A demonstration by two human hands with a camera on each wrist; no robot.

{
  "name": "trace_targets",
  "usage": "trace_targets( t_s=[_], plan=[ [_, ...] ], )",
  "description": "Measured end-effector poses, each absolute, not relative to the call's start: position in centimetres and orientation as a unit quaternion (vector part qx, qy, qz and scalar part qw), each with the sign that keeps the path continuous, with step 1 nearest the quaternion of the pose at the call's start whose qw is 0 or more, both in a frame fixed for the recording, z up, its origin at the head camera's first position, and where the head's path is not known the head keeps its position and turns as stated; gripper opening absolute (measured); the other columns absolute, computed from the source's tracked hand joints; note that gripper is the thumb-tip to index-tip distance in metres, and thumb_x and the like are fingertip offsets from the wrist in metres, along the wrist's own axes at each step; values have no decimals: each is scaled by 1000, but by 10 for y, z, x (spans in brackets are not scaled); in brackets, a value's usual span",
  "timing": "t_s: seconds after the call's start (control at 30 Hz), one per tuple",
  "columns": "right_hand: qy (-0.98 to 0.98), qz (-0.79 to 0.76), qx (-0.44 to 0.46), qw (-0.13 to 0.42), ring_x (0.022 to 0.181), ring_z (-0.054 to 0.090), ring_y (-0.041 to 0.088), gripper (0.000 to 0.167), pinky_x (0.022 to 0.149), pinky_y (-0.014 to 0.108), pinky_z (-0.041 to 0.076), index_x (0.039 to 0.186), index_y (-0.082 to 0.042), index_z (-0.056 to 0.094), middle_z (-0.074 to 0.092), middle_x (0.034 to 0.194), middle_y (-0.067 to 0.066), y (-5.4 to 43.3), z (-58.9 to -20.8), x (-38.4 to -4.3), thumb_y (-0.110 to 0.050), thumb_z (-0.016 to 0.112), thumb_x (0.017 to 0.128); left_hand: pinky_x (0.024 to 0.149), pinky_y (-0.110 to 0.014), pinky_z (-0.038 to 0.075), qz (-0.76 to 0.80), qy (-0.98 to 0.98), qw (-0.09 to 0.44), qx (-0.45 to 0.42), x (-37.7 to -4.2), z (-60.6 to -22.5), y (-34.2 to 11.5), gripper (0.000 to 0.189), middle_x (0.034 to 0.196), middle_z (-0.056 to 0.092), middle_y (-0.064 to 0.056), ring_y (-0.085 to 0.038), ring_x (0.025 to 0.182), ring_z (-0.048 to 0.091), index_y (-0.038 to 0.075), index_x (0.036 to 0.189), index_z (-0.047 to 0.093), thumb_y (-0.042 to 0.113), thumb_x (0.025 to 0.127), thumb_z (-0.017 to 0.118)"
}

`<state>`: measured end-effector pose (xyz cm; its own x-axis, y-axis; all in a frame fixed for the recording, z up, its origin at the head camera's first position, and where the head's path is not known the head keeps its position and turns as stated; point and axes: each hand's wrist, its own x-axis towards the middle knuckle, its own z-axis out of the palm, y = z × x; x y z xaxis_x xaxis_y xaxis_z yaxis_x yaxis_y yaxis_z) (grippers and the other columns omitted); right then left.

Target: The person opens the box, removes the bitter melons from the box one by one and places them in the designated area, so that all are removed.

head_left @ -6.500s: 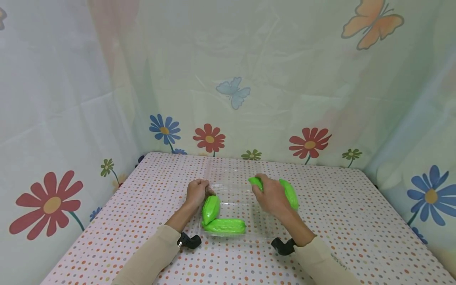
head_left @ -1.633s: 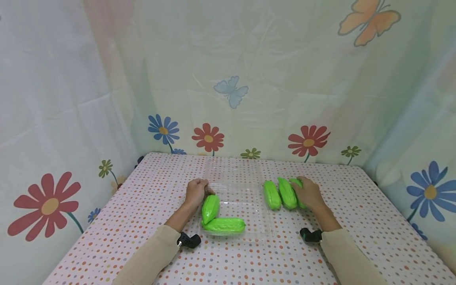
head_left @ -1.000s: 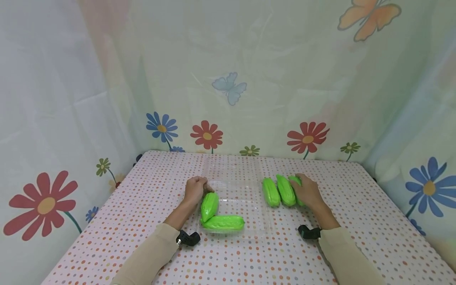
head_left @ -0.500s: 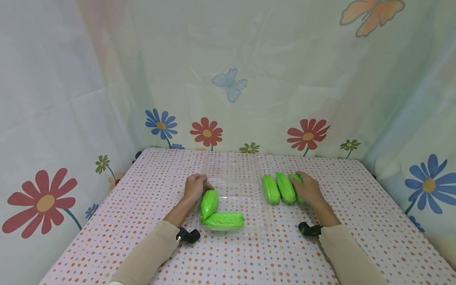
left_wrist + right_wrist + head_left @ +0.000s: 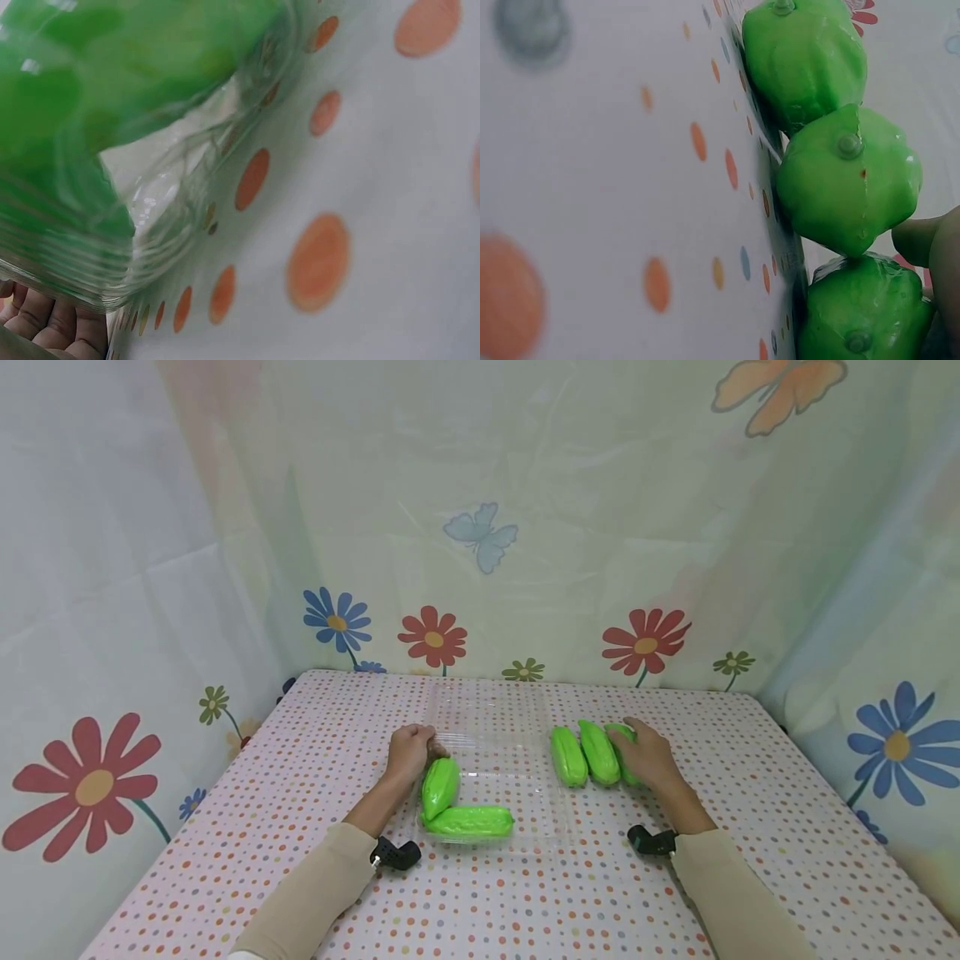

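Observation:
A clear plastic clamshell box (image 5: 517,797) lies with its lid (image 5: 487,706) folded back. Two glossy green ribbed gourds are inside: one (image 5: 441,787) along the left wall, the other (image 5: 470,821) along the near wall. My left hand (image 5: 408,752) holds the box's left side near the hinge; in the left wrist view its curled fingers (image 5: 56,322) show beyond the plastic. Right of the box, three similar gourds stand in a row: a left one (image 5: 570,757), a middle one (image 5: 599,753) and a right one (image 5: 622,752). My right hand (image 5: 647,756) grips the right one, thumb towards the middle gourd.
The table has a white cloth (image 5: 465,910) with coloured dots. A flowered curtain (image 5: 480,593) rises behind it and on both sides. Black wrist cameras (image 5: 396,853) sit on both wrists.
Several seconds ago my right hand held a gourd over the box's right side; now it is further right, at the outermost of three gourds. My left hand has stayed on the box.

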<state>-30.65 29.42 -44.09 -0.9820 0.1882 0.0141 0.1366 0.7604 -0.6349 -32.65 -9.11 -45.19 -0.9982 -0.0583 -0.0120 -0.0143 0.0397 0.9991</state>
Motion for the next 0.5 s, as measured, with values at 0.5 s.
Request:
trace_targets(
  t_s=[0.5],
  plan=[
    [-932, 348, -80, 55, 139, 34, 56, 71, 110, 70, 34, 156, 5, 25, 32, 154, 36, 299, -429, -303, -46, 37, 108, 67, -27, 59, -699, -715, 14, 22, -328, -452, -91, 28, 72, 66, -5, -16, 65, 69, -11, 104, 59, 15, 106, 49]
  ],
)
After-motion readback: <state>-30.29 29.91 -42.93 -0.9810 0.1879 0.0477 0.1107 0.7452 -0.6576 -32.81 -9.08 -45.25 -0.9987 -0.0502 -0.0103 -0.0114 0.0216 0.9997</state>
